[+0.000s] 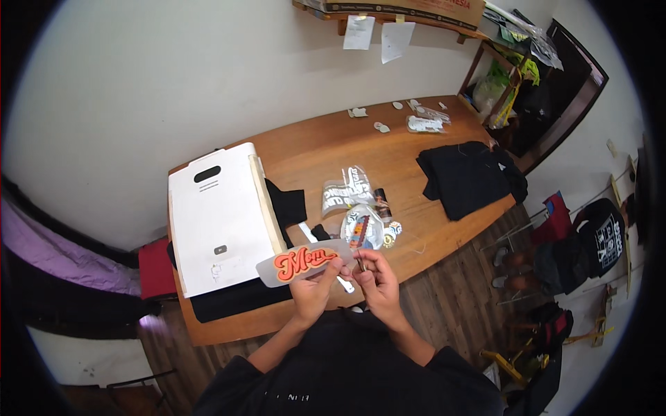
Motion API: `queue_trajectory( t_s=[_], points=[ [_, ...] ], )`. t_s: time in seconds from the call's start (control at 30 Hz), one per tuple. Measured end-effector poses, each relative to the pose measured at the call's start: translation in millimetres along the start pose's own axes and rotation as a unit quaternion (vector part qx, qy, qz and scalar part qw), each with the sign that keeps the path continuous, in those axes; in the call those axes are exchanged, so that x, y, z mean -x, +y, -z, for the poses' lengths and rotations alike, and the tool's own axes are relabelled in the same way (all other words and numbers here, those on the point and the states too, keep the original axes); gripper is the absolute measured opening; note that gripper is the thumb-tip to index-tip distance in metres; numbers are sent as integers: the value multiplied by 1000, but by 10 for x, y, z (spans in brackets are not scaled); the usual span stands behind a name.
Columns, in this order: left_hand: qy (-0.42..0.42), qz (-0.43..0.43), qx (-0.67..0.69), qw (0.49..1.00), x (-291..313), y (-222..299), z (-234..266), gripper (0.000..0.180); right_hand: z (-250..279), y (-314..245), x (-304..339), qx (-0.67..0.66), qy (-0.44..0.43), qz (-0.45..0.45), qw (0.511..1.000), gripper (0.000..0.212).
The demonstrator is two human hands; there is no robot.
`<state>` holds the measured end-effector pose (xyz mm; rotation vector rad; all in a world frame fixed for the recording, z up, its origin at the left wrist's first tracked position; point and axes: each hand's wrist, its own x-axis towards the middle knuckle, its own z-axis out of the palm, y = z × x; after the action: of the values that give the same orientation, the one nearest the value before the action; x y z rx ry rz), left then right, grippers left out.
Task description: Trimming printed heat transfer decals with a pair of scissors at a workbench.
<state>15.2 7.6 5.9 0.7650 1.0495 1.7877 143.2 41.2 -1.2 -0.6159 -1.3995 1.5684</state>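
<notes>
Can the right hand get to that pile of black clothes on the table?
Probably, with a stretch: mostly bare tabletop lies between the right hand and the black clothes, though that hand seems to hold something small.

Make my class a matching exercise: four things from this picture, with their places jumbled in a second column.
Things:
1. sheet with orange lettering
2. white slotted panel
3. folded black clothes
4. cardboard box

Places:
A. right end of the table
B. on the wall shelf
C. in the left hand
D. left end of the table

Pairs: 1-C, 2-D, 3-A, 4-B
</notes>
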Motion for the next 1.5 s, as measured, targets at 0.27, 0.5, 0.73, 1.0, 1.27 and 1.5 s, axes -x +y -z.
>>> queue_trajectory(
  t_s=[0.27, 0.5, 0.73, 1.0, 1.27, 1.5],
  points=[
    [20, -5, 9, 1000, 11, 33, 72, 10, -164, -58, -85, -35, 0, -13, 999, 32],
    [29, -21, 30, 999, -28, 9, 197, 12, -196, -4, -65, -61, -34, -47, 996, 34],
    [25, -43, 55, 997, -64, 169, 143, 11, -250, -77, -151, -26, -20, -23, 999, 35],
    [46, -57, 52, 996, -71, 230, 82, 6, -396, -161, -162, 60, 10, 24, 998, 27],
    [56, -56, 39, 996, -53, 256, 21, 8, -409, -111, -146, 60, 29, 24, 997, 22],
    [37, -42, 45, 997, -48, 230, 46, 8, -399, -93, -134, 57, 42, 22, 997, 20]
  ],
)
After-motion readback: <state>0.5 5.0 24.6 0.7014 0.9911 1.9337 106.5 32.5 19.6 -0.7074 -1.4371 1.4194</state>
